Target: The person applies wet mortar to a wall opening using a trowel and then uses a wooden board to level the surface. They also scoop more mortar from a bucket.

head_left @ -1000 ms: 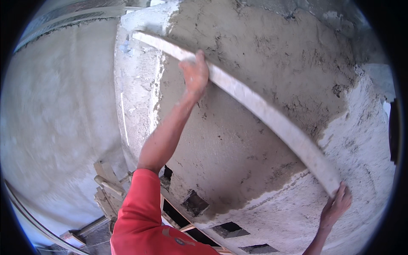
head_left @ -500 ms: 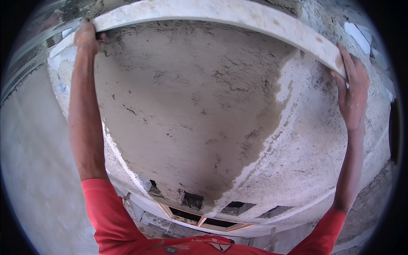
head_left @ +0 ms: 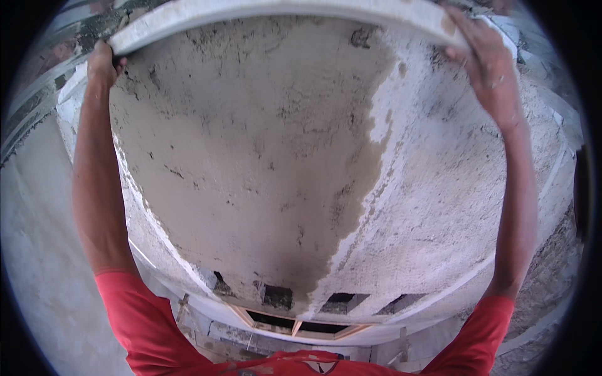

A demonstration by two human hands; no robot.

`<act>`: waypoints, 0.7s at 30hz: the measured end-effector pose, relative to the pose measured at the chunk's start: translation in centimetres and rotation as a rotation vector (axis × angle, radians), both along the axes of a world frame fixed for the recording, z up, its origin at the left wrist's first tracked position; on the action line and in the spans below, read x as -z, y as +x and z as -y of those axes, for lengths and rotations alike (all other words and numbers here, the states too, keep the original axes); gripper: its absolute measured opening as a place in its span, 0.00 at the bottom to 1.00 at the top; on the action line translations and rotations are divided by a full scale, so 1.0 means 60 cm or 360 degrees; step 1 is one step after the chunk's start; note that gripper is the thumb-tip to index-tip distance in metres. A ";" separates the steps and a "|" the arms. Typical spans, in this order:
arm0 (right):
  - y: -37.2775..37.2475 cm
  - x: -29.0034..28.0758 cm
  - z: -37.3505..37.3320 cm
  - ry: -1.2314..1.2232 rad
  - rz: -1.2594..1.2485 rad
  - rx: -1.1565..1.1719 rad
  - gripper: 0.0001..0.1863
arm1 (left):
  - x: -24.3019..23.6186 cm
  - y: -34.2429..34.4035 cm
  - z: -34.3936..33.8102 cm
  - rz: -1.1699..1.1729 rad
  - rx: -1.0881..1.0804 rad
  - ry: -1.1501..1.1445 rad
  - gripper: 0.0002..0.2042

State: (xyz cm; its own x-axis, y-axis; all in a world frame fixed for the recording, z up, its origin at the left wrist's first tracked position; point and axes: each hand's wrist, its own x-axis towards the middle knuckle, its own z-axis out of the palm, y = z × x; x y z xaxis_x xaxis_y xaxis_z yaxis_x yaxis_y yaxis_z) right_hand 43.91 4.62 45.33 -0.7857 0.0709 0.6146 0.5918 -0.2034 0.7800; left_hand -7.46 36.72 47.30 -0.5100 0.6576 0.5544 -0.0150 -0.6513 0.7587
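Note:
A long pale straightedge (head_left: 288, 7) arches across the top of the view. My left hand (head_left: 101, 66) is closed round its left part, with the thumb below the lower edge. At the right end my right hand (head_left: 492, 72) grips it, fingers over the face and thumb at the underside. Both arms are stretched up and apart. Below the board spreads wet grey-brown plaster (head_left: 251, 138), mostly smooth with small pits and rough cracked patches near the top. Whether the board touches the plaster along its whole length I cannot tell.
Paler, rough wall surface (head_left: 433, 207) borders the wet plaster on the right, along a ragged edge. At the bottom are several dark rectangular holes, among them a square hole (head_left: 278, 297), and a wooden frame (head_left: 296, 326). A smooth grey wall (head_left: 37, 232) stands at the left.
The straightedge has shifted up and to the left in view, both hands still on it. My right hand has risen and come inward; my left hand has moved outward. The plaster also appears shifted left.

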 end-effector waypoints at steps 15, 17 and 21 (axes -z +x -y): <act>0.059 0.069 0.036 -0.0131 -0.0582 0.0236 0.29 | 0.047 0.094 0.030 0.0226 0.0049 -0.0034 0.28; 0.054 0.038 0.023 0.0002 -0.0363 0.0155 0.28 | 0.019 0.066 0.007 0.0170 0.0075 0.0064 0.24; 0.098 -0.011 0.020 0.0011 -0.0422 0.0241 0.29 | -0.012 0.001 -0.035 0.0146 0.0188 0.0345 0.18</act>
State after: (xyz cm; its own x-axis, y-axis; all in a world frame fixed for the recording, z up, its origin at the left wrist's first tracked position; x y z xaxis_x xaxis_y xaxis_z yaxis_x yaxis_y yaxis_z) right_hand 49.79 3.40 45.97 -0.5785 0.1701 0.7978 0.7373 -0.3093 0.6006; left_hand -7.42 38.85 48.02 -0.4915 0.5866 0.6437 -0.1628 -0.7880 0.5938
